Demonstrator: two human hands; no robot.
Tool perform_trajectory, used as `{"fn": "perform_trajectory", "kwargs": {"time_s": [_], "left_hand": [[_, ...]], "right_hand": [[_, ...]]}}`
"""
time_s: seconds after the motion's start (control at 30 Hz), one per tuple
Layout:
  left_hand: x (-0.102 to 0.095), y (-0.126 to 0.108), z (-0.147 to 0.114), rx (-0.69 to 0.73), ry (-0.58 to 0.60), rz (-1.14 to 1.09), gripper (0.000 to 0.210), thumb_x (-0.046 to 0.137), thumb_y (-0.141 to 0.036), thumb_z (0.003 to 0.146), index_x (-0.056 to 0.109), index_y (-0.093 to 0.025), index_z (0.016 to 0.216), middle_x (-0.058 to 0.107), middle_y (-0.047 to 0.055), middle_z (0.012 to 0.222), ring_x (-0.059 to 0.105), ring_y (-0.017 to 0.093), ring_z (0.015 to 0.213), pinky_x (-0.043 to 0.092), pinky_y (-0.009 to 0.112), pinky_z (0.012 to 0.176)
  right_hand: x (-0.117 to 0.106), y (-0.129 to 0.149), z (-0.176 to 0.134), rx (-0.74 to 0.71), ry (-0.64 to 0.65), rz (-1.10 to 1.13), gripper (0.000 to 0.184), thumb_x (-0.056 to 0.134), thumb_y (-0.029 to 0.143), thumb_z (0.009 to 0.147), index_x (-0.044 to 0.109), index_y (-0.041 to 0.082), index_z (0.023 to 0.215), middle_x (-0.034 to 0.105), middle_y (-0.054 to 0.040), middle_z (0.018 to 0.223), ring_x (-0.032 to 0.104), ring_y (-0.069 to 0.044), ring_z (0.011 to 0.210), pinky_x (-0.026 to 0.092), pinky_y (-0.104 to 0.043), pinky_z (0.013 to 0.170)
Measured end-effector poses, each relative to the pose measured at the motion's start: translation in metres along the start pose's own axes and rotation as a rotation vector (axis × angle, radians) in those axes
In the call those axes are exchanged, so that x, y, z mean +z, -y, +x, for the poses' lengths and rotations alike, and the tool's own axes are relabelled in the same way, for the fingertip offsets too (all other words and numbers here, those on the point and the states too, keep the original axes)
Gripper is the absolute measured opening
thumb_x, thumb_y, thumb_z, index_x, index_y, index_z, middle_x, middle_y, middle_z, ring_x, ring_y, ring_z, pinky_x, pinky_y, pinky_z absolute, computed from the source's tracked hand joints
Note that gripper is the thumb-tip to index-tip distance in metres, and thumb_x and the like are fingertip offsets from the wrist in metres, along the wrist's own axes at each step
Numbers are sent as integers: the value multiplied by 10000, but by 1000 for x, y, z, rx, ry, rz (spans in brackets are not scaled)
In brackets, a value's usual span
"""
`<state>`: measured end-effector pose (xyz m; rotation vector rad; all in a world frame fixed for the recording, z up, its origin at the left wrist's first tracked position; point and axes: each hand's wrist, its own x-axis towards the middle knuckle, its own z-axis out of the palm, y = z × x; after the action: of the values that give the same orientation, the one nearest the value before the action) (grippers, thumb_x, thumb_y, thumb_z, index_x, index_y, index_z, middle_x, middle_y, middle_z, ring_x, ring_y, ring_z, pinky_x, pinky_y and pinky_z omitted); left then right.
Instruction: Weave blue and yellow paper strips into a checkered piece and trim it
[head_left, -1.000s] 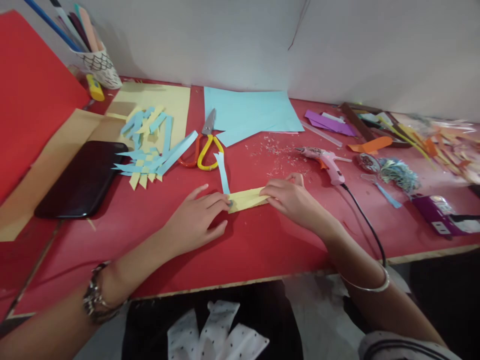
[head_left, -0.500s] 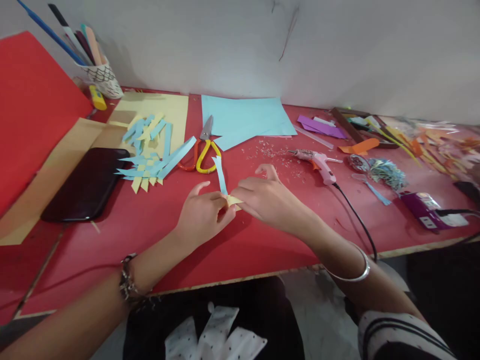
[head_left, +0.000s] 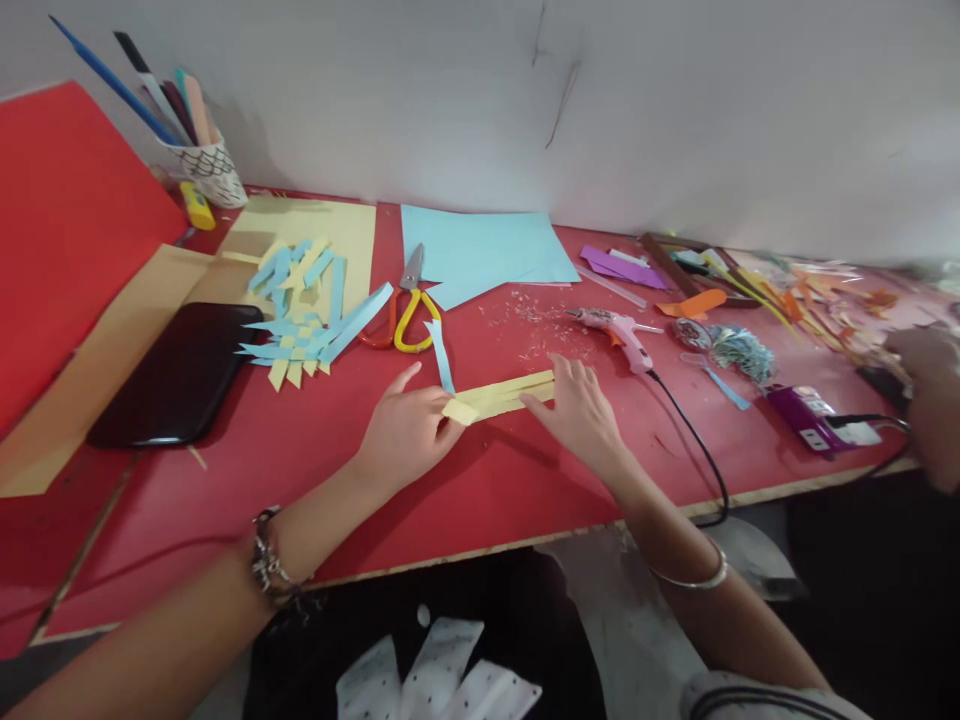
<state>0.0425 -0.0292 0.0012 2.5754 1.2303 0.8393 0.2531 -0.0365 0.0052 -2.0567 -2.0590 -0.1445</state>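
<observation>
"Where was the yellow paper strip (head_left: pixel 501 398)?"
"On the near side of the scissors (head_left: pixel 409 292) and to their right, its long axis running roughly left to right."
"And the grip?"
"The left hand (head_left: pixel 409 438), nearer the scissors, pinched its left end, so the strip stretched rightward from those fingers. The right hand (head_left: pixel 581 412) touched the other end; whether it clasped, I couldn't tell."

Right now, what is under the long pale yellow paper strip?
Red tabletop shows around the yellow strip; directly beneath is covered. A blue paper strip reaches its far edge; whether it continues underneath is hidden.
</observation>
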Motion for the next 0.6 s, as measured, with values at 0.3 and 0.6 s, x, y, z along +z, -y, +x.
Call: {"fn": "perform_trajectory", "kwargs": {"time_s": [0.3, 0.6], "left_hand": [[-2, 4, -2, -44, 72, -75, 428, 267, -197, 847, 613, -185, 596, 666, 16, 627, 640, 159, 670, 366, 459, 1005], [-7, 4, 0, -52, 80, -141, 467, 224, -192, 831, 645, -189, 628, 674, 11, 637, 643, 168, 669, 394, 463, 980]], "right_hand": [[4, 10, 0, 103, 2, 243, 419, 511, 290, 733, 450, 190, 1134, 639, -89, 885, 582, -280, 885, 352, -463, 806], [1, 8, 14, 127, 155, 793, 472, 507, 291, 697, 410, 193, 1148, 565, -10, 799, 526, -148, 635, 424, -291, 595]]}}
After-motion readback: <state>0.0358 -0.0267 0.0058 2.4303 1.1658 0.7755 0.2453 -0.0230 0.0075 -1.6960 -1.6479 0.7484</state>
